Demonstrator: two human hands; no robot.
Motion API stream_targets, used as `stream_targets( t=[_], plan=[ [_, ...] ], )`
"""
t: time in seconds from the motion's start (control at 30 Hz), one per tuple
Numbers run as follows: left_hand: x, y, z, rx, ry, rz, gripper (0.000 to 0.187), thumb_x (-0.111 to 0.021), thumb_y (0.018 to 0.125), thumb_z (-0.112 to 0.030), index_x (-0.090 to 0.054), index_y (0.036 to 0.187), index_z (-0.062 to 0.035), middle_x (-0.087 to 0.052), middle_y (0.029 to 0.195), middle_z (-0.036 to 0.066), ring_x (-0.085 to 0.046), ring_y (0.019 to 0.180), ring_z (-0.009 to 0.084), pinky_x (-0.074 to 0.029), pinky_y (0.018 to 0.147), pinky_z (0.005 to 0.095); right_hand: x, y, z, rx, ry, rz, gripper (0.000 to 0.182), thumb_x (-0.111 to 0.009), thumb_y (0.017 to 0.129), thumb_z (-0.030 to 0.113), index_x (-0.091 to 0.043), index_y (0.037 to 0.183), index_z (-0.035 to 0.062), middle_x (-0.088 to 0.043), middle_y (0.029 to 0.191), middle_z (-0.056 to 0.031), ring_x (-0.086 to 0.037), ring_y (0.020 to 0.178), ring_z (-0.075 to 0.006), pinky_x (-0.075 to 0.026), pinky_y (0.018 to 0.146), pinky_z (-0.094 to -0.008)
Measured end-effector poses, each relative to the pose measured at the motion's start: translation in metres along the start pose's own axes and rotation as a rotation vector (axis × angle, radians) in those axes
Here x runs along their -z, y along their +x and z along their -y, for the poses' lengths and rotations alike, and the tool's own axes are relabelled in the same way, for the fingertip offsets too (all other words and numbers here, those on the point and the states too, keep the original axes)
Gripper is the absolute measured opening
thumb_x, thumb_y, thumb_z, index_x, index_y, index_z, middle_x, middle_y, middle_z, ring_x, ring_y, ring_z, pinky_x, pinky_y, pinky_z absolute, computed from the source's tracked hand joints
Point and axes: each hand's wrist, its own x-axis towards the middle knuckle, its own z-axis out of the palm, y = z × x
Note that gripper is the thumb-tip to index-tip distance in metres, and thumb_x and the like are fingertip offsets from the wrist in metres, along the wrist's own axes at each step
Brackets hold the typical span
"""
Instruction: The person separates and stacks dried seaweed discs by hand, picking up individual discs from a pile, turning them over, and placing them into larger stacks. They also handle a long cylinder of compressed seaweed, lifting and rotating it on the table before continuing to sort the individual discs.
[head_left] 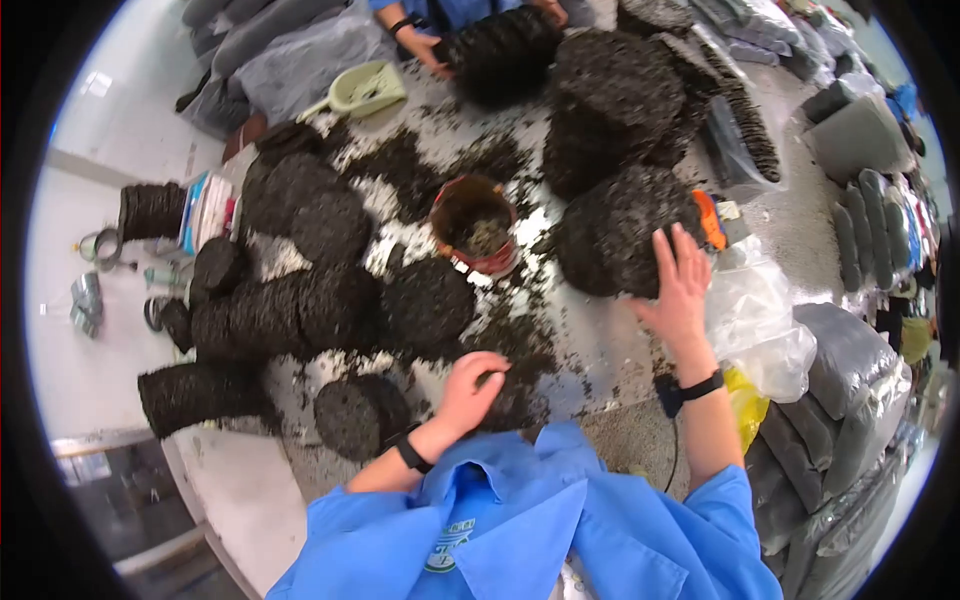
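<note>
My right hand (680,285), fingers spread, lies against the near right side of a stack of dark, rough, round pressed cakes (625,230). My left hand (473,388) is curled over the dark crumbs (515,345) near the table's front edge. A dark patch shows between its thumb and fingers; I cannot make out whether it is a held piece. Just left of that hand lies a thick round dark cake (358,415), with another dark cake (430,303) farther up. A reddish bucket (474,225) with dark material inside stands mid-table.
Rows of dark cakes (265,315) fill the left side. Across the table, another person's hand (425,48) grips a dark roll of cakes (500,50). A pale green dustpan (365,90), an orange tool (710,220), clear plastic bags (755,320) and bagged stacks (845,400) lie around.
</note>
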Motion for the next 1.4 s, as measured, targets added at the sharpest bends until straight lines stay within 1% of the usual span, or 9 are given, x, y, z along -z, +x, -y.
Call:
stream_targets(
  t=[0.13,0.3,0.47,0.57,0.63,0.77,1.2,1.27,1.4],
  plan=[
    [0.063,-0.126,0.080,0.539,0.004,-0.419,0.021,-0.066,0.089,-0.007,-0.066,0.110,-0.0042,-0.063,0.107,0.013,-0.062,0.101,0.0301,-0.051,0.091,0.0391,-0.009,0.012,0.009,0.022,-0.071,-0.014,0.105,-0.089,0.064,0.026,-0.038,0.155,0.0146,-0.032,0.162,-0.0143,-0.033,0.147,-0.0329,-0.022,0.120,-0.0510],
    [0.105,-0.169,0.105,0.279,0.693,-0.559,0.033,-0.071,0.083,-0.008,-0.061,0.115,-0.0043,-0.056,0.117,0.016,-0.057,0.108,0.0334,-0.051,0.089,0.0398,-0.007,0.033,0.021,0.087,-0.156,-0.031,0.104,-0.090,0.064,0.027,-0.040,0.154,0.0169,-0.035,0.161,-0.0135,-0.034,0.146,-0.0339,-0.023,0.121,-0.0516],
    [0.129,-0.181,0.109,0.340,0.643,-0.661,0.046,-0.075,0.081,-0.017,-0.058,0.122,-0.0054,-0.055,0.128,0.019,-0.050,0.121,0.0390,-0.041,0.103,0.0487,0.004,0.031,0.025,0.143,-0.155,0.024,0.111,-0.093,0.057,0.023,-0.039,0.154,0.0127,-0.038,0.158,-0.0138,-0.037,0.144,-0.0351,-0.025,0.119,-0.0489],
    [0.148,-0.204,0.133,0.446,0.801,-0.771,0.062,-0.080,0.079,-0.025,-0.053,0.131,-0.0043,-0.052,0.132,0.020,-0.049,0.124,0.0400,-0.041,0.104,0.0500,0.005,0.025,0.021,0.147,-0.144,0.046,0.114,-0.092,0.059,0.026,-0.034,0.156,0.0129,-0.036,0.160,-0.0127,-0.036,0.144,-0.0358,-0.024,0.121,-0.0491],
    [0.157,-0.214,0.151,0.849,0.745,-0.814,0.085,-0.088,0.073,-0.036,-0.047,0.139,-0.0012,-0.049,0.137,0.022,-0.046,0.128,0.0411,-0.041,0.105,0.0514,0.007,0.024,0.019,0.148,-0.152,0.048,0.114,-0.091,0.060,0.028,-0.033,0.157,0.0126,-0.036,0.161,-0.0125,-0.036,0.144,-0.0359,-0.024,0.121,-0.0490],
    [0.179,-0.209,0.142,0.924,0.591,-0.636,0.105,-0.093,0.063,-0.047,-0.044,0.141,0.0037,-0.048,0.135,0.024,-0.047,0.126,0.0415,-0.042,0.106,0.0499,0.011,0.021,0.019,0.147,-0.098,0.066,0.113,-0.090,0.063,0.028,-0.030,0.158,0.0109,-0.035,0.161,-0.0133,-0.035,0.145,-0.0366,-0.025,0.121,-0.0478],
    [0.172,-0.159,0.123,0.679,0.730,-0.549,0.076,-0.095,0.059,-0.042,-0.056,0.110,-0.0008,-0.062,0.108,0.016,-0.060,0.103,0.0351,-0.050,0.088,0.0449,0.018,0.019,0.020,0.145,-0.061,0.021,0.116,-0.090,0.062,0.029,-0.028,0.158,0.0092,-0.034,0.162,-0.0137,-0.034,0.147,-0.0360,-0.025,0.122,-0.0470],
    [0.182,-0.156,0.121,0.849,0.461,-0.471,0.071,-0.095,0.062,-0.041,-0.056,0.107,-0.0024,-0.065,0.098,0.015,-0.064,0.091,0.0355,-0.052,0.079,0.0446,0.014,0.013,0.019,0.148,-0.079,0.031,0.116,-0.090,0.062,0.029,-0.028,0.158,0.0093,-0.033,0.162,-0.0141,-0.033,0.147,-0.0358,-0.024,0.122,-0.0477],
    [0.198,-0.169,0.143,0.751,0.358,-0.470,0.059,-0.092,0.069,-0.034,-0.056,0.105,-0.0038,-0.067,0.088,0.013,-0.066,0.081,0.0311,-0.053,0.073,0.0406,0.022,0.004,0.034,0.115,-0.179,0.006,0.116,-0.091,0.059,0.025,-0.031,0.156,0.0061,-0.030,0.162,-0.0159,-0.029,0.149,-0.0366,-0.022,0.123,-0.0480]
  ],
)
